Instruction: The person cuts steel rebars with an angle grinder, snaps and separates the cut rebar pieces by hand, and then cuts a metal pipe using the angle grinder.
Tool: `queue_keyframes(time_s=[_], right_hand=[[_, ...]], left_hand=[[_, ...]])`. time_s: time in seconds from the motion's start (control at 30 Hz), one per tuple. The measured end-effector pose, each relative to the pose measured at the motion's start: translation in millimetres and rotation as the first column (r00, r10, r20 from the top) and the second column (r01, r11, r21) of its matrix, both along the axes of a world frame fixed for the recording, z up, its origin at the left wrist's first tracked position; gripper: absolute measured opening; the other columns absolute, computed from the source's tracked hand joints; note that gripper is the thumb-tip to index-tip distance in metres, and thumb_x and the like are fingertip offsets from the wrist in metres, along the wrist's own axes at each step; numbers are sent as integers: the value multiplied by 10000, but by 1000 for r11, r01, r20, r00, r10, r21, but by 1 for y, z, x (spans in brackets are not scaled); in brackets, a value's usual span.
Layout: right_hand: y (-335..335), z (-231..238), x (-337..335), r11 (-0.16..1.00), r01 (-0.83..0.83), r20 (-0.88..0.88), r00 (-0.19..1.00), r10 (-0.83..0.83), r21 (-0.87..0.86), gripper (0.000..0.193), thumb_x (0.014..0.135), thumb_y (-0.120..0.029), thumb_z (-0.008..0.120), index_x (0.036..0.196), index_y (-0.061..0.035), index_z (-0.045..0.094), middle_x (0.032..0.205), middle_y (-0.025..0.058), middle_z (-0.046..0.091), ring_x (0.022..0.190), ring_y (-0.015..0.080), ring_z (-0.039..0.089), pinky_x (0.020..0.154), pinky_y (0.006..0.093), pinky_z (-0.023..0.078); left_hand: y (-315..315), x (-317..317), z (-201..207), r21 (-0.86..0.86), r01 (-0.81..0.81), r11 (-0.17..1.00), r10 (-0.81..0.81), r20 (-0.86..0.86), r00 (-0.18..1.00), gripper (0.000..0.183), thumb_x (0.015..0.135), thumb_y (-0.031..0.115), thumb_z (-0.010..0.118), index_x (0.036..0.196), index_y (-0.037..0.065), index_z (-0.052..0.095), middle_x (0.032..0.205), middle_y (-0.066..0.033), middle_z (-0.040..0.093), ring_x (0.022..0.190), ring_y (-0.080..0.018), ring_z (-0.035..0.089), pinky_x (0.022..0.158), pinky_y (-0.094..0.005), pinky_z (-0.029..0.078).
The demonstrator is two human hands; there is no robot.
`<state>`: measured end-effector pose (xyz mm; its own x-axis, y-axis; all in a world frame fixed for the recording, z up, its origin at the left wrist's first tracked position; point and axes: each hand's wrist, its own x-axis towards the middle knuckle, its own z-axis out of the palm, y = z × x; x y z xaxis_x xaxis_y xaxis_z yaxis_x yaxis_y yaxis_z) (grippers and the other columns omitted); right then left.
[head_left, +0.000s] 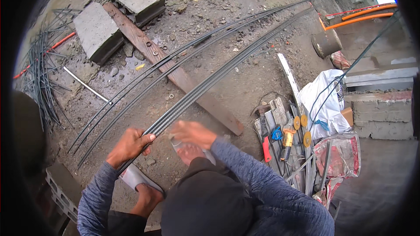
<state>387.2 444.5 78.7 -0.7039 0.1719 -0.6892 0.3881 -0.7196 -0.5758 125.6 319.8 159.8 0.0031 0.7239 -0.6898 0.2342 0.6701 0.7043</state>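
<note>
My left hand (131, 145) is closed around a bundle of long, thin steel rebars (218, 74), its thumb lying over them. The bundle slants from between my feet toward the far right, crossing above a brown wooden plank (181, 76). My right hand (192, 133), blurred by motion, is just right of the bundle near my left hand. Whether its fingers touch anything cannot be made out. More loose rebars (176, 64) curve along the left side of the bundle and lie across the plank.
Hollow concrete blocks (99, 32) stand at the far left beside a heap of cut rods (40, 67). At right are a yellow-and-black power tool (287, 140), yellow discs (307, 139), a red-handled tool (266, 149), wood scraps and a white sack (323, 100). Orange pipes (361, 20) lie far right.
</note>
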Motion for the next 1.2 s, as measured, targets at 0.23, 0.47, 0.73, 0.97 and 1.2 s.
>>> queue_keyframes(time_s=[0.23, 0.47, 0.73, 0.97, 1.2], right_hand=[[57, 23, -1, 879, 469, -153, 866, -476, -84, 748, 1031, -680, 395, 1411, -37, 438, 1382, 175, 568, 1236, 260, 582, 1082, 458, 472], [-49, -41, -40, 859, 386, -136, 883, -450, -338, 624, 1062, -601, 375, 1292, -47, 550, 1327, 182, 641, 1233, 294, 633, 1054, 488, 520], [-64, -98, -50, 816, 209, 57, 976, -212, -540, 647, 1066, -587, 409, 1389, -31, 482, 1490, 185, 533, 1336, 258, 550, 1113, 462, 441], [-14, -37, -59, 929, -351, 239, 918, 317, 115, 367, 1064, -351, 576, 1160, -12, 680, 1101, 132, 749, 1013, 150, 708, 887, 293, 560], [85, -53, -65, -73, -614, 530, 606, 593, 786, 376, 964, -324, 676, 1168, -10, 708, 1192, 190, 700, 1161, 362, 610, 1050, 423, 439]], left_hand=[[-133, -51, 63, -121, -29, 992, 23, -47, 999, 561, 973, 517, 673, 812, -21, 693, 663, -64, 692, 605, -124, 655, 555, -321, 513], [-281, -88, -8, -326, -98, 940, 85, -55, 995, 520, 940, 505, 722, 842, -6, 721, 704, -54, 719, 676, -135, 687, 635, -318, 544], [-327, -116, -119, -409, -119, 905, 123, -17, 992, 459, 946, 470, 734, 867, 18, 745, 750, -41, 724, 715, -133, 668, 689, -332, 524], [-345, -119, -137, -465, -99, 880, 98, -26, 995, 441, 921, 500, 738, 827, 69, 761, 773, -22, 724, 714, -142, 645, 668, -356, 492], [-308, -81, -156, -253, -207, 945, 147, -236, 961, 612, 843, 563, 764, 1125, 20, 766, 954, -186, 764, 892, -313, 722, 778, -457, 535]])
